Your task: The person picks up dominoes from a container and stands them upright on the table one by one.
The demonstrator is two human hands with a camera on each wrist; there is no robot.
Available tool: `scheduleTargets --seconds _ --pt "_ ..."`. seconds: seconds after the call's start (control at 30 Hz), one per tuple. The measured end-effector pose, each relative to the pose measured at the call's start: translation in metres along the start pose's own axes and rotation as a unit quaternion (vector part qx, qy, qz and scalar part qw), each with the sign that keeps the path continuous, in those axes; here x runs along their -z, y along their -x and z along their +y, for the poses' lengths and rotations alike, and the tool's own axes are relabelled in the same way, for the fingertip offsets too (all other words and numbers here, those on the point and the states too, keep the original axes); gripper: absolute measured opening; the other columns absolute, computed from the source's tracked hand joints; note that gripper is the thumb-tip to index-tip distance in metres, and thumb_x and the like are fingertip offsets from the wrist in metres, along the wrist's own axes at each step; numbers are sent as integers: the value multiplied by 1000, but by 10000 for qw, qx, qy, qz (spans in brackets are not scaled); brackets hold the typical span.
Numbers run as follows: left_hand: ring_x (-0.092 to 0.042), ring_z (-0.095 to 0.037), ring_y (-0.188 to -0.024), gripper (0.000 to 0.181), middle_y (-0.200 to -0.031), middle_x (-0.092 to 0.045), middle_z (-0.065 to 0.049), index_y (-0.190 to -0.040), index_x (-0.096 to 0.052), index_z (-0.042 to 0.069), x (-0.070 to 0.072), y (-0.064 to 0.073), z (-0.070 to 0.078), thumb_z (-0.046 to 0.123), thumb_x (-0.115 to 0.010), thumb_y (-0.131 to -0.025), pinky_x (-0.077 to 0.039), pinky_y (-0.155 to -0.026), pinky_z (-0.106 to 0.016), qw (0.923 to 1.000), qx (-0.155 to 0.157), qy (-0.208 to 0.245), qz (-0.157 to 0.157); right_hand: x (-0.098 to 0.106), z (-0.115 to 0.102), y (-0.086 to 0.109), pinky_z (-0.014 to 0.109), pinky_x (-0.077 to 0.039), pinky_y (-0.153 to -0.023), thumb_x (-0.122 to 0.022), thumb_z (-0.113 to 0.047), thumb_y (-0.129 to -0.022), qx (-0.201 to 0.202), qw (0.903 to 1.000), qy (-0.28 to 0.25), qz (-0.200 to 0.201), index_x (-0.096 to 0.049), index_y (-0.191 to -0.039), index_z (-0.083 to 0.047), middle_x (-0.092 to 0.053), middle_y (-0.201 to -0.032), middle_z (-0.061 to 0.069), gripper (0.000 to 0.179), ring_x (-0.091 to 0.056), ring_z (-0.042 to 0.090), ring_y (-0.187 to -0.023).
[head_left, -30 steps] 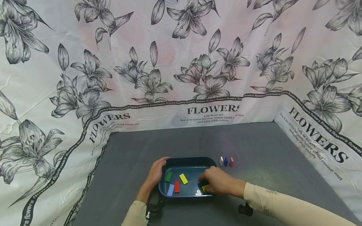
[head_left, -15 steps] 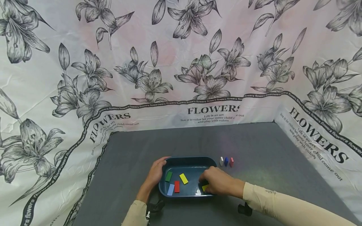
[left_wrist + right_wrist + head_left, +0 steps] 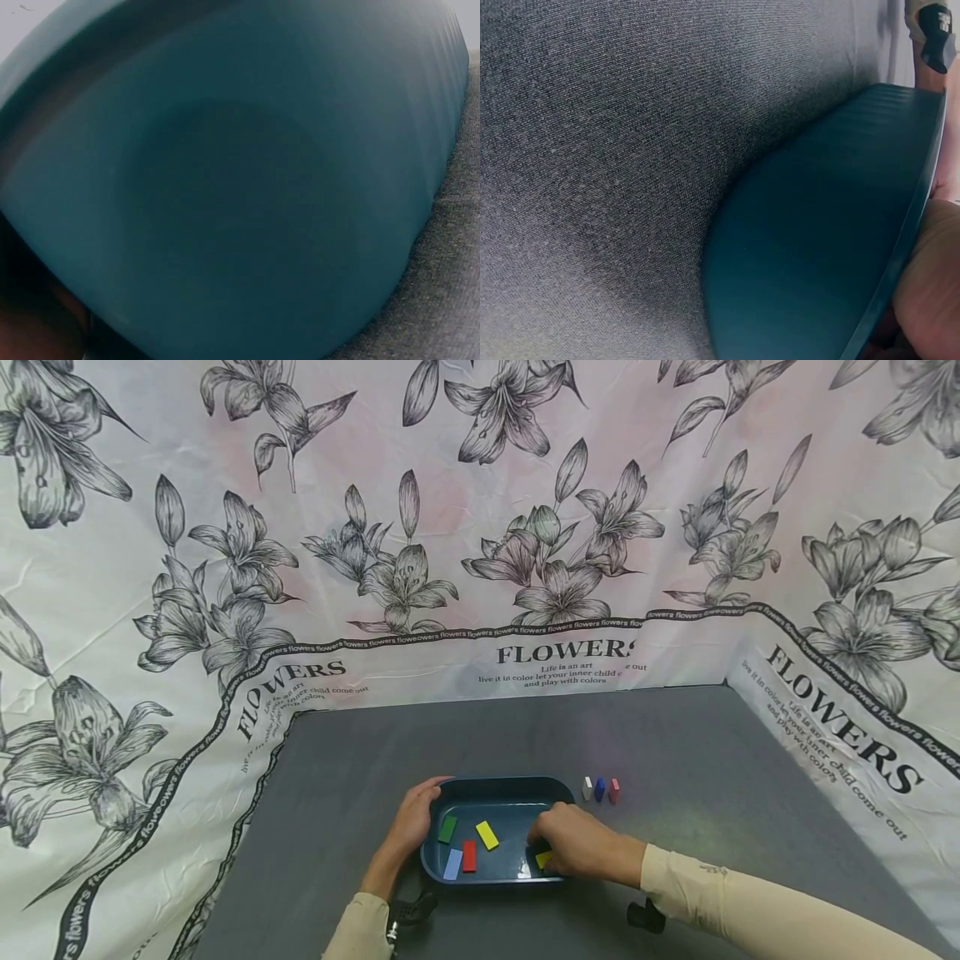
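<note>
A dark teal tray (image 3: pixel 498 882) with a raised rim stands on the grey table, its outer wall filling most of both wrist views. My left hand (image 3: pixel 411 818) grips the tray's left end at the rim. Over the right end, my right hand (image 3: pixel 581 843) reaches into the tray with bent fingers pointing down. A yellow block (image 3: pixel 543 859) lies partly under that hand; the fingertips are hidden, so whether they pinch anything cannot be seen. At the tray's left lie a green block (image 3: pixel 447 829), a light blue block (image 3: pixel 453 864), a red block (image 3: pixel 468 856) and another yellow block (image 3: pixel 487 835).
Just beyond the tray's right end, a white block (image 3: pixel 587 788), a dark blue block (image 3: pixel 600 789) and a pinkish-red block (image 3: pixel 614 790) stand upright in a row. Flower-printed cloth (image 3: pixel 420 668) borders the table (image 3: pixel 450 735) at the back and sides.
The right wrist and forearm have shifted very slightly to the left, while the hand stays at the same corner. The left hand, tray and other blocks have stayed put.
</note>
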State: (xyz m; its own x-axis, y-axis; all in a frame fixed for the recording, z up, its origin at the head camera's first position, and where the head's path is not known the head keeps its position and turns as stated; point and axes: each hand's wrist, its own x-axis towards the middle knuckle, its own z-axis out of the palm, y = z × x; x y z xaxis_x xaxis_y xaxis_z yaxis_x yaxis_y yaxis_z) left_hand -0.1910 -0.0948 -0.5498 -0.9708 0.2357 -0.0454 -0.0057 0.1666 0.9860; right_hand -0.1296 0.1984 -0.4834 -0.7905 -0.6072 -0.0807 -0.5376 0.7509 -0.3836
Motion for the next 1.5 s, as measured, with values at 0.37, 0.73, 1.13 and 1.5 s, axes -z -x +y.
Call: scheduleTargets --seconds 0.37,0.73,1.13,1.5 --pt "-63 -38 -134 46 -145 -69 -21 -144 -66 -1 0 -1 0 16 -35 -115 -43 -122 -63 9999 -86 -65 -19 -3 0 -2 33 -67 -79 -93 -10 -85 93 9996 235 131 -87 -106 -13 -84 -98 -2 22 -72 6 -81" --pt "-66 -39 -130 46 -140 -71 -24 -141 -68 -5 0 -3 0 11 -35 -112 -48 -118 -61 9996 -203 203 -57 -4 0 -3 33 -66 -78 -91 -7 -86 80 9995 281 92 -87 -105 -13 -83 -95 -3 20 -69 4 -79" --pt "-64 -40 -135 48 -143 -70 -24 -143 -66 -3 0 -4 -1 12 -32 -113 -47 -119 -61 9996 -262 -113 -91 -4 -1 -4 32 -66 -77 -93 -6 -84 233 9986 439 152 -87 -102 -13 -83 -95 -3 21 -71 6 -80" --pt "-65 -40 -134 47 -142 -70 -24 -142 -67 -5 0 -5 -1 10 -34 -112 -47 -119 -60 9997 -206 72 -57 -4 -8 -5 33 -66 -75 -93 -4 -83 127 9970 743 154 -87 -100 -13 -83 -93 -2 20 -71 9 -80"
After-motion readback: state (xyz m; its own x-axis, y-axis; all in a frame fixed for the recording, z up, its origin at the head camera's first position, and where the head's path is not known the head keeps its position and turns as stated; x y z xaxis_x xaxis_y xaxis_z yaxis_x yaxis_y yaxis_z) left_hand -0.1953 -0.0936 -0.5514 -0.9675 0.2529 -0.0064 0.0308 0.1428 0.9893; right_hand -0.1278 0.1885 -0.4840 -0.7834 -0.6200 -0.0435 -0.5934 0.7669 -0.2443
